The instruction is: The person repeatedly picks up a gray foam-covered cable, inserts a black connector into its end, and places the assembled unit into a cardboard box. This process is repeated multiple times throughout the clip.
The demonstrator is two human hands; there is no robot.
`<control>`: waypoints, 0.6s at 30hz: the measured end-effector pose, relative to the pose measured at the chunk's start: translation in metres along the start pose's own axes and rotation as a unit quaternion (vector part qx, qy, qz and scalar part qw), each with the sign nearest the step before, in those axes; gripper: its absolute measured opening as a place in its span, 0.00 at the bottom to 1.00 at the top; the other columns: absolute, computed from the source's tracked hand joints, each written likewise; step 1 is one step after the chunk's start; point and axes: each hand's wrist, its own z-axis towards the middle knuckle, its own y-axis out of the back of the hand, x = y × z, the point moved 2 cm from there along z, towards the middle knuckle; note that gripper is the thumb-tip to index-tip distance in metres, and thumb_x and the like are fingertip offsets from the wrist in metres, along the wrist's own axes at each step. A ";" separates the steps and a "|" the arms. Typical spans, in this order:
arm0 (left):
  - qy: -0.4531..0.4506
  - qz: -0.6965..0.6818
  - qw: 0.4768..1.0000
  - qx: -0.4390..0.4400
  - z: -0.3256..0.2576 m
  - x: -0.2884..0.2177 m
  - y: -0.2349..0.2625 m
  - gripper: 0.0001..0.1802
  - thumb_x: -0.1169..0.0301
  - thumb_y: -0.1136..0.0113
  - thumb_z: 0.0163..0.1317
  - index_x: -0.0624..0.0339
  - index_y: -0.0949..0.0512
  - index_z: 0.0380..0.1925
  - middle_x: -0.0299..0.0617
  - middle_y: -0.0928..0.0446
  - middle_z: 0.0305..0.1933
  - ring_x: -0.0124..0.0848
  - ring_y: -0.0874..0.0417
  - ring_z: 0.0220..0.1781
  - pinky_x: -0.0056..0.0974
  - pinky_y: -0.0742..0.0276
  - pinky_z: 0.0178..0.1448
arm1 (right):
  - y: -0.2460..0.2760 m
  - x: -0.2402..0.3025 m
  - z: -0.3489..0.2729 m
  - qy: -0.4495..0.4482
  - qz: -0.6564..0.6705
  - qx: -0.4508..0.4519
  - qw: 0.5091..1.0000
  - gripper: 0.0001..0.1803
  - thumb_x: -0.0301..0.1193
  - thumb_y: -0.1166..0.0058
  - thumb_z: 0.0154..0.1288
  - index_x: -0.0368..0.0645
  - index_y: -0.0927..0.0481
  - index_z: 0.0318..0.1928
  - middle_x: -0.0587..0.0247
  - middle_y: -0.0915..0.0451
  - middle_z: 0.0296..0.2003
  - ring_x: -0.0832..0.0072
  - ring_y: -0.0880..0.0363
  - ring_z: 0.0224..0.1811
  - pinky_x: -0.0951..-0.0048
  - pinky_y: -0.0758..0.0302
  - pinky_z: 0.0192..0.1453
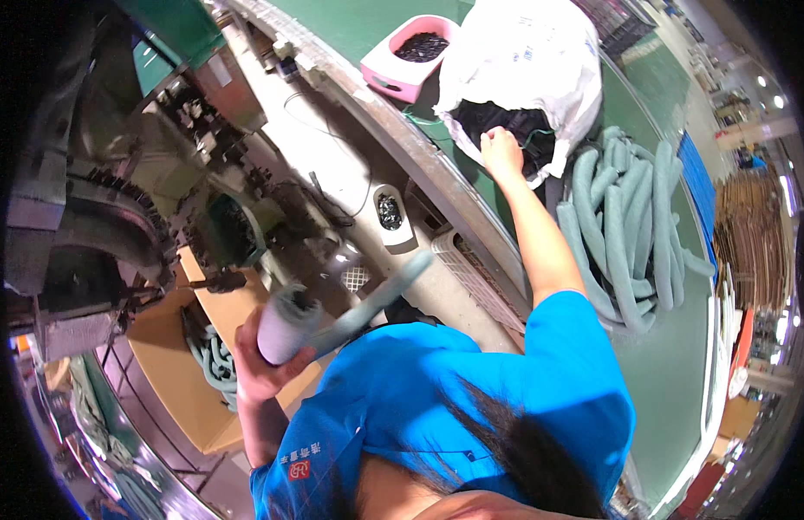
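My left hand [263, 381] is wrapped round a thick, hollow grey foam tube [282, 328], held upright over the lower left. A thinner grey-green foam tube [380, 299] slants up to the right beside it; whether the same hand grips it, I cannot tell. My right arm stretches out over the green table. At the mouth of a white sack [527, 61], my right hand [501, 149] has its fingers curled in among black pieces [532, 130]. What those fingers hold, if anything, is hidden.
Grey-green foam tubes [627, 225] are heaped on the green table [653, 373] at right. A pink container [400, 74] of small black parts stands by the sack. Dark machinery [116, 217] fills the left, above a cardboard box [176, 381] with tubes inside.
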 end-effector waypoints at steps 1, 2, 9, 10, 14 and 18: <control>-0.028 0.081 0.996 -0.001 -0.004 -0.011 -0.001 0.26 0.70 0.27 0.39 0.66 0.24 0.41 0.44 0.20 0.32 0.30 0.18 0.34 0.34 0.24 0.41 | -0.004 0.009 0.011 -0.059 -0.065 0.074 0.993 0.19 0.44 0.46 0.60 0.40 0.20 0.39 0.45 0.20 0.40 0.52 0.20 0.45 0.54 0.24 0.49; -0.051 0.164 0.985 -0.002 -0.007 -0.020 -0.006 0.26 0.69 0.26 0.39 0.65 0.24 0.40 0.46 0.20 0.32 0.32 0.17 0.34 0.34 0.24 0.41 | -0.009 0.019 0.017 -0.115 -0.131 0.146 0.974 0.21 0.47 0.45 0.59 0.41 0.19 0.41 0.45 0.20 0.42 0.51 0.20 0.48 0.55 0.24 0.50; -0.003 0.304 0.947 -0.103 -0.036 -0.002 0.003 0.25 0.72 0.32 0.34 0.59 0.25 0.38 0.49 0.21 0.31 0.47 0.18 0.34 0.43 0.23 0.38 | 0.003 0.040 -0.006 0.133 -0.320 0.127 0.929 0.15 0.36 0.56 0.66 0.40 0.18 0.37 0.49 0.18 0.36 0.53 0.17 0.40 0.56 0.20 0.43; -0.023 0.290 0.952 -0.096 -0.036 -0.005 0.005 0.24 0.72 0.33 0.34 0.59 0.25 0.38 0.50 0.21 0.31 0.47 0.18 0.35 0.42 0.23 0.38 | -0.002 0.012 -0.004 0.042 -0.199 0.035 0.978 0.16 0.37 0.60 0.69 0.41 0.22 0.41 0.48 0.19 0.34 0.56 0.17 0.38 0.59 0.21 0.38; -0.041 0.271 0.952 -0.137 -0.057 0.008 0.010 0.22 0.73 0.36 0.34 0.62 0.23 0.36 0.49 0.21 0.28 0.45 0.18 0.31 0.40 0.23 0.37 | 0.067 0.138 -0.103 0.115 0.399 0.393 0.821 0.19 0.41 0.54 0.70 0.42 0.27 0.53 0.72 0.26 0.24 0.82 0.30 0.23 0.79 0.34 0.26; -0.072 0.252 0.959 -0.104 -0.074 0.012 0.024 0.22 0.73 0.34 0.31 0.60 0.23 0.34 0.47 0.21 0.28 0.44 0.18 0.30 0.39 0.24 0.36 | 0.097 0.199 -0.180 0.078 0.434 0.669 0.598 0.19 0.40 0.49 0.69 0.39 0.25 0.52 0.74 0.29 0.26 0.90 0.35 0.26 0.86 0.37 0.27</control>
